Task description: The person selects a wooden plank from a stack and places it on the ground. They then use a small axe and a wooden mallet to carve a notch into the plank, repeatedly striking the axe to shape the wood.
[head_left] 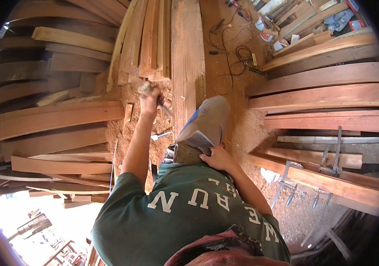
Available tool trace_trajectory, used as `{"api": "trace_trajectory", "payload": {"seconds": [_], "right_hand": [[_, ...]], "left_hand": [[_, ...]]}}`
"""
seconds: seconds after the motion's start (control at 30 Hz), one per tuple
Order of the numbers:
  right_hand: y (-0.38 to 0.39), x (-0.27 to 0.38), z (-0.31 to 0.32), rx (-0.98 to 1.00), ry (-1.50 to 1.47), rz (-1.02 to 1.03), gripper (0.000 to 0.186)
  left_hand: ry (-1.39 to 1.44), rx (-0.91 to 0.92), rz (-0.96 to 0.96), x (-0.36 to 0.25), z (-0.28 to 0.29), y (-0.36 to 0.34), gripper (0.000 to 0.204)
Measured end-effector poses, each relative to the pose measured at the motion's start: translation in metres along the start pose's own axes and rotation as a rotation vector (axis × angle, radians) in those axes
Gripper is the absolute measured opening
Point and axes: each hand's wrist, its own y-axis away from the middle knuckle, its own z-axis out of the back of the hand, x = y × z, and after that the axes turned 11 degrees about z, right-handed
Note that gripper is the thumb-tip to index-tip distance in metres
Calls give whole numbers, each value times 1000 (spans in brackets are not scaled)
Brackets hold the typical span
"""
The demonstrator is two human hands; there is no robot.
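Observation:
My left hand (149,104) is closed round a wooden-handled tool (145,88). Its pale, rounded end sticks out beyond the fist, and a darker narrow part slants out on the near side; its exact kind is unclear. The fist is over sawdust, just left of a long thick timber beam (184,53). My right hand (218,158) rests on my bent leg in grey trousers (205,119), thumb spread toward the left and some fingers partly hidden. Beneath my left forearm, a metal tool with a blue part (160,134) lies in the shavings.
Curved planks (61,117) are stacked along the left, more boards (143,40) at the far middle. Thick timbers (322,93) line the right, with bar clamps (331,170) on the nearer one. A black cable (242,55) lies coiled on the dusty floor, near scrap wood (307,22).

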Motion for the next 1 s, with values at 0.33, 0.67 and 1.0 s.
{"api": "trace_trajectory", "payload": {"seconds": [0.33, 0.67, 1.0], "right_hand": [[-22, 33, 3, 63, -42, -93, 59], [-23, 25, -4, 29, -47, -98, 58], [-13, 66, 32, 84, -56, -137, 60]], "left_hand": [[372, -126, 36, -11, -6, -40, 36], [207, -94, -150, 11, -16, -59, 41], [180, -168, -250, -15, 5, -58, 34]]}}
